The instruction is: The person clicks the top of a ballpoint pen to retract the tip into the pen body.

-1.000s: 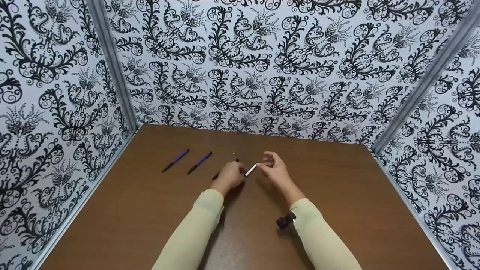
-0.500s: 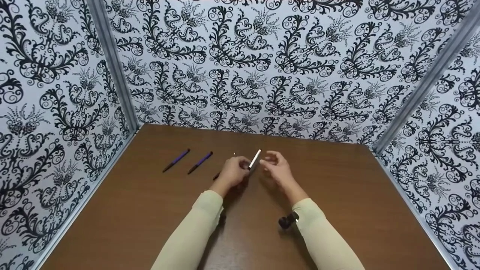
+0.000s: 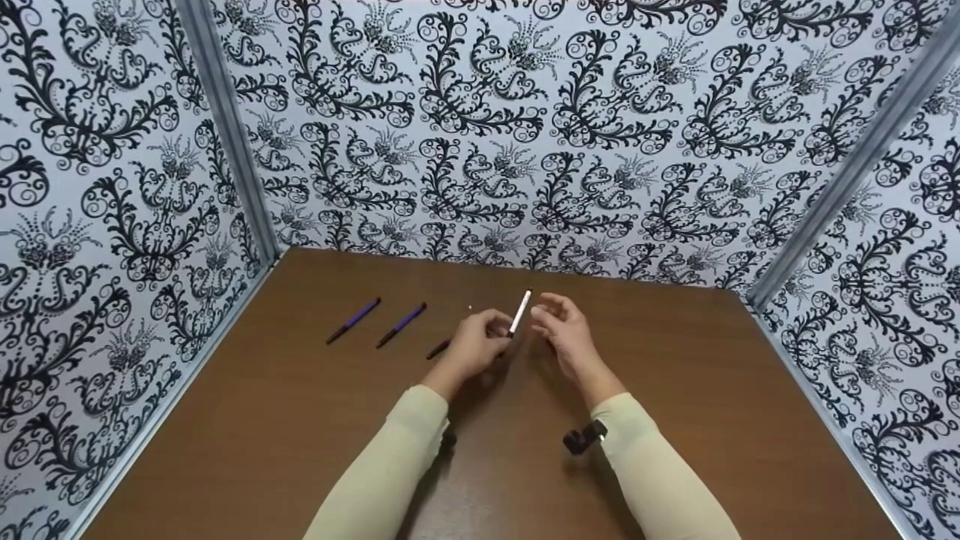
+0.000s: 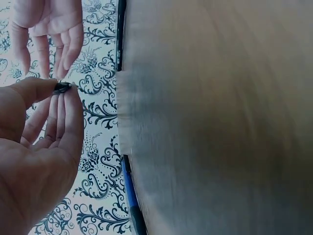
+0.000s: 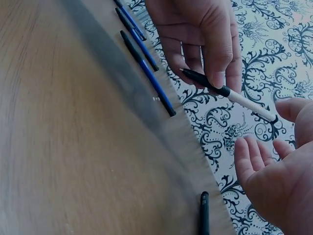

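My left hand (image 3: 480, 341) pinches a white pen (image 3: 520, 311) by its black grip between thumb and fingers. Its white barrel points up and away, and in the right wrist view the writing tip of this pen (image 5: 252, 106) sticks out past the left fingers. My right hand (image 3: 566, 330) is just right of the barrel, fingers loosely bent, with a small gap between it and the pen. Under the left hand lies a dark pen (image 3: 438, 349), mostly hidden in the head view. Farther left, two blue pens with black ends, a nearer one (image 3: 401, 325) and an outer one (image 3: 354, 321), lie side by side.
The brown wooden table (image 3: 300, 420) is enclosed by patterned walls (image 3: 487, 150) at the back and sides. A tiny white speck (image 3: 470, 307) lies beyond the left hand. A black pen-like object (image 5: 204, 215) shows low in the right wrist view. A black wrist camera (image 3: 583, 437) hangs at the right cuff.
The left hand has lifted the white pen, turned it more upright and carried it slightly right. The right hand, earlier at the pen's far end, has come away to the right.
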The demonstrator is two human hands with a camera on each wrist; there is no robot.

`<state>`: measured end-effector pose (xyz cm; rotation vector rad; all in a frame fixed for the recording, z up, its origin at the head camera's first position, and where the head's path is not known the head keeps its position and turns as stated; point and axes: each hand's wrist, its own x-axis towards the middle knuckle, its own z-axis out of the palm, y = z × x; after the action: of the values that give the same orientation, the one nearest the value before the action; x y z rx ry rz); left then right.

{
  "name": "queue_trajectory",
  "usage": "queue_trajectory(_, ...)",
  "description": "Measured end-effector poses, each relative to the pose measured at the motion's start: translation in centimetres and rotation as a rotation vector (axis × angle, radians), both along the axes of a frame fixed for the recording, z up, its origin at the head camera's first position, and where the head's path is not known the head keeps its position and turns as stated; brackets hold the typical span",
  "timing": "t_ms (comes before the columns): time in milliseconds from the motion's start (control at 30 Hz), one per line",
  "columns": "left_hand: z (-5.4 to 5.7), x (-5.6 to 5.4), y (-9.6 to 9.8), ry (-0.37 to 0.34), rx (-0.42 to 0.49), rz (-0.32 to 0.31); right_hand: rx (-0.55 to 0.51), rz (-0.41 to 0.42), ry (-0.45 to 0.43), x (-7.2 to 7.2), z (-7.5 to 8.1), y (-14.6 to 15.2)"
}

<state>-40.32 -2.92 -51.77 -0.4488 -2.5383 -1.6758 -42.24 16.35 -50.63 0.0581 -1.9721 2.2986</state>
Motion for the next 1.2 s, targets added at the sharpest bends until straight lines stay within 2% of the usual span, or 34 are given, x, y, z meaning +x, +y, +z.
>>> queue_trajectory(333,0.1,0.6,0.4,0.0,0.083,-0.035,-0.039,0.025,0.04,0.2,1.2,-0.1)
queue_trajectory(567,0.3,1.4,0.9,0.012,0.111,-0.066,-0.049,0.045,0.069,0.3,1.5,-0.2)
queue_trajectory(700,0.5,1.6,1.1,0.016,0.14,-0.08,-0.027,0.05,0.103,0.3,1.7,-0.1)
queue_trajectory(933,0.5,1.7,1.2,0.033,0.173,-0.142,0.036,0.067,0.144,0.9,2.6,0.0)
queue_trajectory(1200,0.2,1.7,1.4,0.043,0.212,-0.171,0.128,0.109,0.263,1.7,3.2,0.1)
